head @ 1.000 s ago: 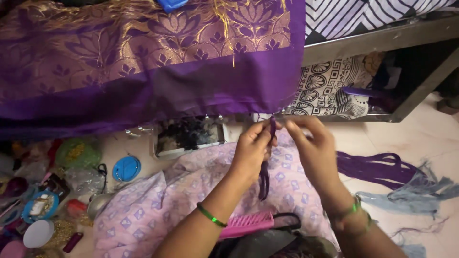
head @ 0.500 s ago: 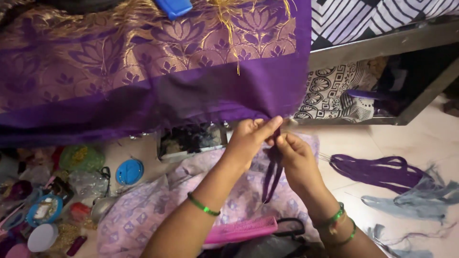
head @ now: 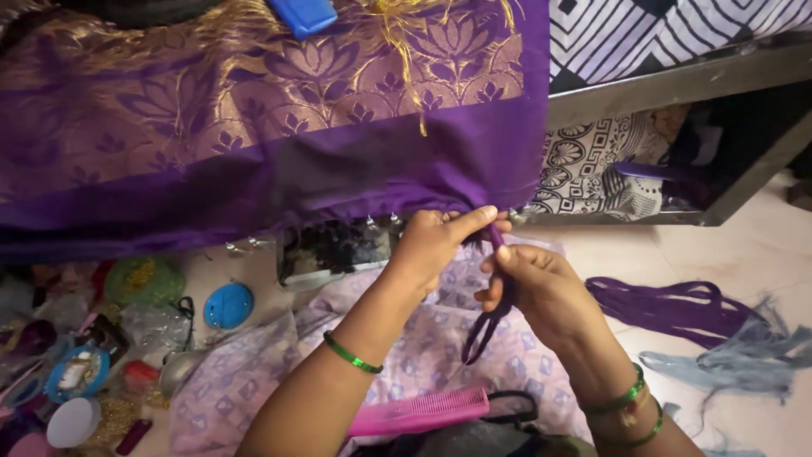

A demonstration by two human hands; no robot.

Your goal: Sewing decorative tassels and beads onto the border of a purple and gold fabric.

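Pinching purple thread loop (head: pixel 489 317) at sari edge (head: pixel 372 199), left fingers (head: pixel 474 222) above, right fingers (head: pixel 499 262) pinching below

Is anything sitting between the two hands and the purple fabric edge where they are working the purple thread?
Nothing visible does. The left hand pinches the lower edge of the purple fabric directly, and the right hand holds the purple thread just beneath it. The pink comb lies lower down, out of the way.

Glossy woven purple cloth (head: pixel 254 127), matt purple thread (head: pixel 495 296), pink plastic comb (head: pixel 419 412)
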